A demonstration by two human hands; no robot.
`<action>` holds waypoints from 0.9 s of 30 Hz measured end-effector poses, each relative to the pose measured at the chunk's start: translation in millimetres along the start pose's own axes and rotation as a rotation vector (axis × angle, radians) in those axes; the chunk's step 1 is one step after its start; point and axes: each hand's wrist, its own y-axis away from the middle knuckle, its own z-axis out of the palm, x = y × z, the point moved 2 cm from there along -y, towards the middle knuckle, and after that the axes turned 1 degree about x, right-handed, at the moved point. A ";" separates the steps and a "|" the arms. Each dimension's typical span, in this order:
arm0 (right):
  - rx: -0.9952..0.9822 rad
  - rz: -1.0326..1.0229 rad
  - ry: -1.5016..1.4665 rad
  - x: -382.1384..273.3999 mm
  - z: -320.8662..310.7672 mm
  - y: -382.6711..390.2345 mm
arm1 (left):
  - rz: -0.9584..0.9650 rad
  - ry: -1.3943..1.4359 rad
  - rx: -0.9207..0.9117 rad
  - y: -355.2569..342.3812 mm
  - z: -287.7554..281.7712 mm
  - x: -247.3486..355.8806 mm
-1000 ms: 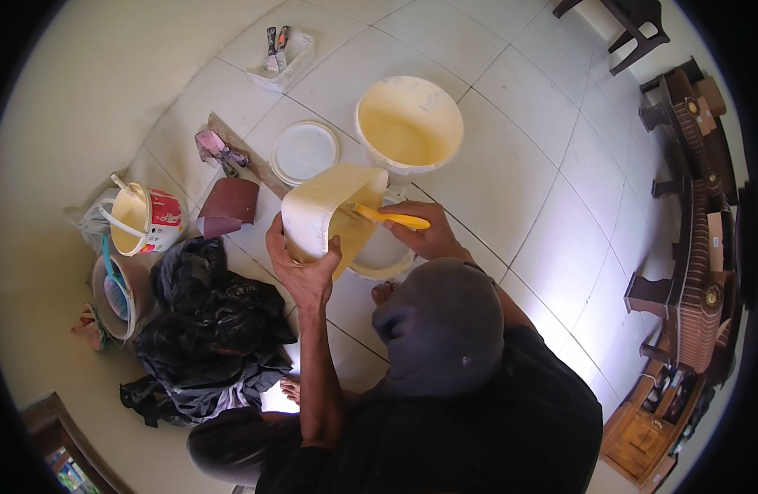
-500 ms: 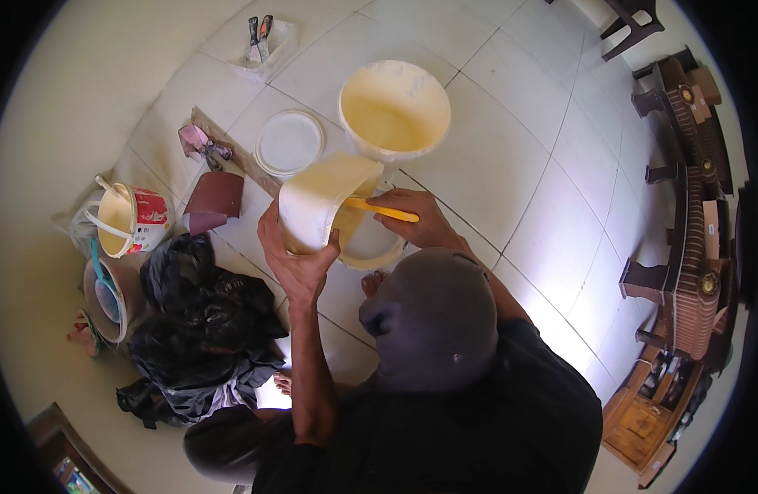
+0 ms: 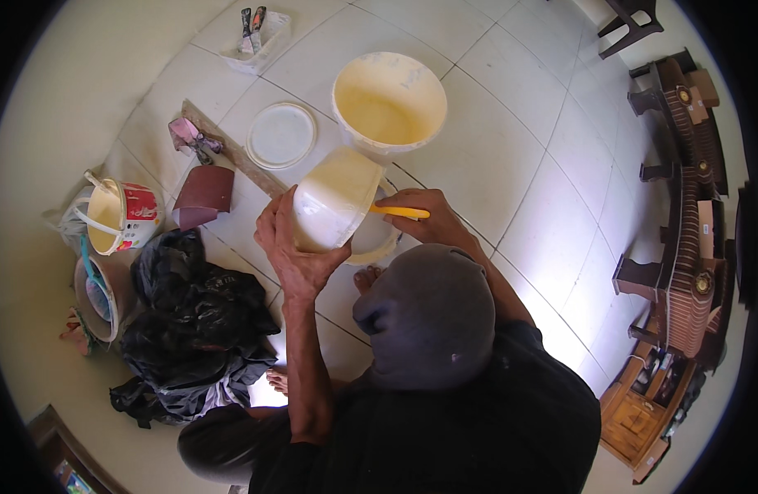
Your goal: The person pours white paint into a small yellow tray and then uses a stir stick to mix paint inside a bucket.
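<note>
My left hand [image 3: 301, 257] grips a cream-coloured tub [image 3: 336, 198] from its left side and below, holding it tilted with its mouth to the right. In my right hand [image 3: 428, 207] is a yellow-handled tool [image 3: 404, 212], at the tub's mouth. The tool's working end is hidden by the tub, so its kind cannot be told. Below the tub, a round pale container [image 3: 385, 247] shows in part on the floor. Just beyond stands a large cream bucket [image 3: 432, 86] with yellowish material inside. A white round lid [image 3: 280, 136] lies to its left.
A flat board [image 3: 231, 148], a maroon sheet [image 3: 204, 196] and a white tray [image 3: 268, 45] with scrapers lie at the far left. A paint pail [image 3: 140, 216], another bucket [image 3: 120, 300] and black plastic [image 3: 202, 321] are left. Striped furniture [image 3: 683, 255] stands right.
The tub has turned in my left hand, so its outer side faces up and its inside no longer shows. My right hand and the tool have shifted slightly to the right.
</note>
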 end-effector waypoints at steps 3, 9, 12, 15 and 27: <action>0.023 0.051 -0.003 -3.1 -4.0 7.5 | 0.013 -0.017 -0.001 -1.2 -1.2 0.8; 0.064 -0.040 -0.044 -8.1 -2.8 6.2 | 0.015 -0.024 0.006 -1.0 1.0 0.0; 0.034 -0.072 -0.059 -6.2 8.0 -5.0 | 0.019 -0.013 0.005 -0.7 2.0 0.4; 0.078 -0.196 -0.070 5.3 21.2 -14.2 | 0.026 -0.025 -0.015 -0.5 2.3 3.4; -0.049 -0.051 -0.013 8.9 2.6 4.0 | 0.013 0.045 0.087 -4.5 -9.1 -1.2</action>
